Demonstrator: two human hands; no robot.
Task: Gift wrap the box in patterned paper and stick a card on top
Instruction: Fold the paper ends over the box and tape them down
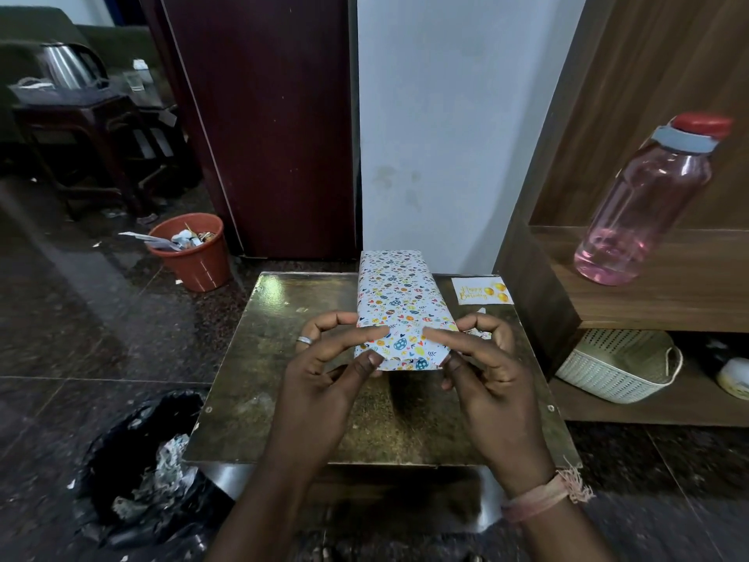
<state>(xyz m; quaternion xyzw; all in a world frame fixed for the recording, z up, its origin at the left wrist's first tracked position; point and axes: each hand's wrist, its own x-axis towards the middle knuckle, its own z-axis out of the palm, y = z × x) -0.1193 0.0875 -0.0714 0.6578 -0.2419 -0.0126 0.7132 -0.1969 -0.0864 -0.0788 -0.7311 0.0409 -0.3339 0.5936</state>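
Note:
A long box wrapped in white paper with coloured egg and heart patterns (399,296) lies lengthwise on a small gold-topped table (263,358). Its near end faces me, where the paper is folded inward into a flap. My left hand (336,358) pinches the left corner of that flap between thumb and forefinger. My right hand (482,358) does the same at the right corner, its forefinger laid across the fold. A white "Happy Birthday" card with gold balloons (482,292) lies flat on the table's far right corner, apart from the box.
A pink water bottle with a red cap (648,204) stands on a wooden shelf unit (668,302) to the right, a white woven basket (620,367) below it. An orange waste bin (194,253) and a black rubbish bag (142,460) sit on the floor to the left.

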